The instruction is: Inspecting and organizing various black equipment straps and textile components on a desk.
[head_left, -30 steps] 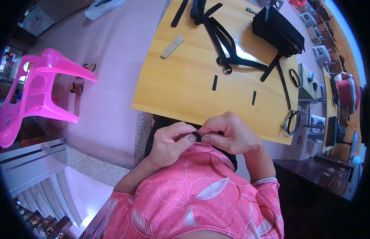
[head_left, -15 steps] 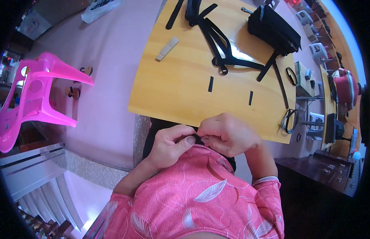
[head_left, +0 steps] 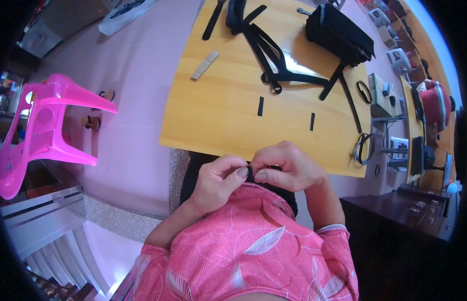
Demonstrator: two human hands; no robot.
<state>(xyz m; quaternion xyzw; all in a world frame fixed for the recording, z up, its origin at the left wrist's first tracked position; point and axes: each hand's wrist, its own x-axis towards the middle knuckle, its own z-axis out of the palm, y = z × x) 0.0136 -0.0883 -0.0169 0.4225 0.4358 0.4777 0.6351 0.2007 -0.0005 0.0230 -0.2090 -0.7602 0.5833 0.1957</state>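
At the table's near edge, in front of my pink shirt, both hands meet over a small black strip (head_left: 250, 174), mostly covered by the fingers. My left hand (head_left: 218, 183) pinches it between thumb and bent fingers. From the other side, my right hand (head_left: 291, 168) is closed on it, thumb against curled fingers. Two short black strips (head_left: 260, 106) lie apart on the wooden table (head_left: 218, 113) beyond the hands. Farther off are joined black straps (head_left: 281, 70) with buckles and a black fabric bag (head_left: 339, 35). A beige folded strip (head_left: 205, 65) rests at the left.
Looped black cords (head_left: 365, 149) lie along the table's right side. On the floor at left are an overturned pink plastic stool (head_left: 55, 125), sandals (head_left: 91, 122) and a white plastic bag (head_left: 124, 19). A red bag (head_left: 437, 108) and a dark cabinet (head_left: 409, 206) stand at right.
My fingers have shifted slightly around the black strip, and more of it shows between the thumbs. The view has tilted a little; the things on the table stay in place.
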